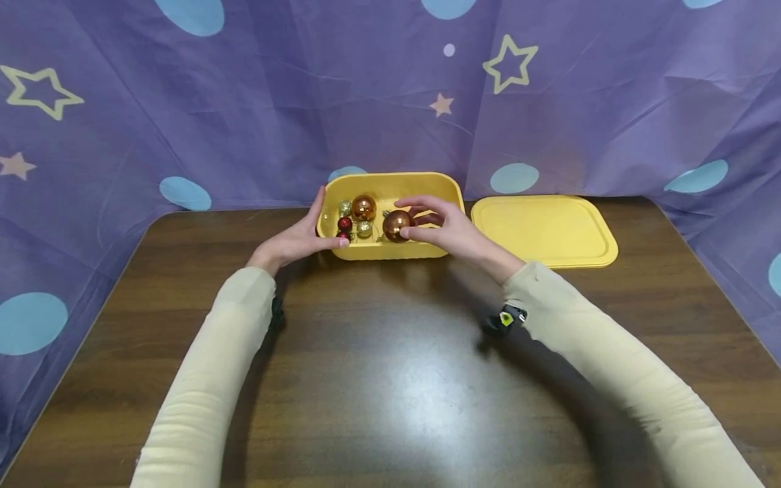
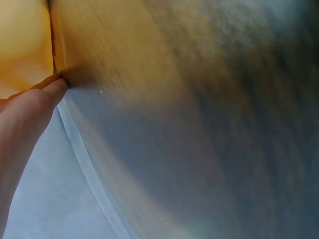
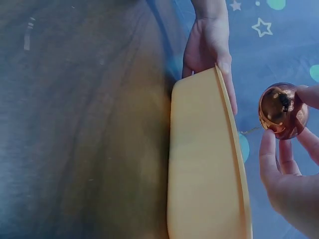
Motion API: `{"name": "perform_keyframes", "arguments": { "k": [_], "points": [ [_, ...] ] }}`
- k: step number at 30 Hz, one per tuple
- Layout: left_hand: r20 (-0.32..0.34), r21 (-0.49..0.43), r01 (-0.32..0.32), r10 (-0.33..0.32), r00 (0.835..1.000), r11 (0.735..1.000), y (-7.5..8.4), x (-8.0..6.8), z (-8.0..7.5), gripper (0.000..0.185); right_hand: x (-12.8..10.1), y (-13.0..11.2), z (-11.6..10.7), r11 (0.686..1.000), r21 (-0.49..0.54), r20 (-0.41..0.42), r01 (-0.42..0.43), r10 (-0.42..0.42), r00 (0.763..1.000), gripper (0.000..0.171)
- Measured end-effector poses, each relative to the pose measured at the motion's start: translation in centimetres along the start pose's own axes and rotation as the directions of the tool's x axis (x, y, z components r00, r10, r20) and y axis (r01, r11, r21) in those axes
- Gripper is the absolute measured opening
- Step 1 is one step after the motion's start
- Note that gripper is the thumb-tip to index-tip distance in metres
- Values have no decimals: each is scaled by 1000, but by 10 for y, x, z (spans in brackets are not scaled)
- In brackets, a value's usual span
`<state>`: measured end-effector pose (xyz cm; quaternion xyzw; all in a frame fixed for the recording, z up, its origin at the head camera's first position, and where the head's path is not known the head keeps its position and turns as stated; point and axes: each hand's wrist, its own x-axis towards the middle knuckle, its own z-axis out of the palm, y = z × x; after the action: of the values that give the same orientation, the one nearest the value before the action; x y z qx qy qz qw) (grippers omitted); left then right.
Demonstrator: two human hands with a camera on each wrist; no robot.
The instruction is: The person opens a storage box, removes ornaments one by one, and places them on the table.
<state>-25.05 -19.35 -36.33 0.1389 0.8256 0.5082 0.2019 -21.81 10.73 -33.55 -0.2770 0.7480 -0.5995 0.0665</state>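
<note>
nearest the person, the dark wooden table (image 1: 390,379) shows bare wood with a pale glare in front of the yellow box (image 1: 390,252). both arms in cream sleeves reach over it toward the box. the left hand (image 1: 299,237) lies against the box's left end, fingers straight along the wall and thumb at the front corner, pressing rather than grasping. the right hand (image 1: 448,230) is over the box's right half, thumb and fingers curled around a large copper bauble (image 1: 396,225), which it holds just above the rim; the right wrist view shows the bauble (image 3: 283,110) pinched between fingertips, clear of the box wall. inside the box, left of the held bauble, lie a 2nd copper bauble (image 1: 363,207), 2 small red ones (image 1: 344,223) and small gold ones (image 1: 364,229). just right of the box the yellow lid (image 1: 543,230) lies flat on the table. behind the box hangs a purple cloth (image 1: 244,102) with stars and blue dots.
</note>
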Motion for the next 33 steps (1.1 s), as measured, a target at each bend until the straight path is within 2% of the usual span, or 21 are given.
{"name": "perform_keyframes", "arguments": {
  "k": [4, 11, 15, 22, 33],
  "points": [
    [4, -5, 2, -2, 1000, 1000, 0, 1, 0, 115, -10, 1, -1, 1000, 11, 28, 12, -13, 1000, 40],
    [15, -13, 4, -3, 1000, 1000, 7, -2, 0, 116, -27, 2, 4, 998, 24, 63, -56, 54, 997, 40],
    [23, -31, 12, -11, 1000, 999, 13, -4, 0, 115, -36, 2, 10, 997, 48, 103, -63, 58, 993, 41],
    [8, 6, 3, -3, 1000, 1000, 3, 0, -2, 115, -47, 8, 21, 995, 81, 198, -58, 41, 979, 42],
    [3, 18, 18, -18, 1000, 1000, -3, 3, -3, 115, -56, 32, 28, 997, -56, 296, -45, 60, 953, 41]
  ]
}}
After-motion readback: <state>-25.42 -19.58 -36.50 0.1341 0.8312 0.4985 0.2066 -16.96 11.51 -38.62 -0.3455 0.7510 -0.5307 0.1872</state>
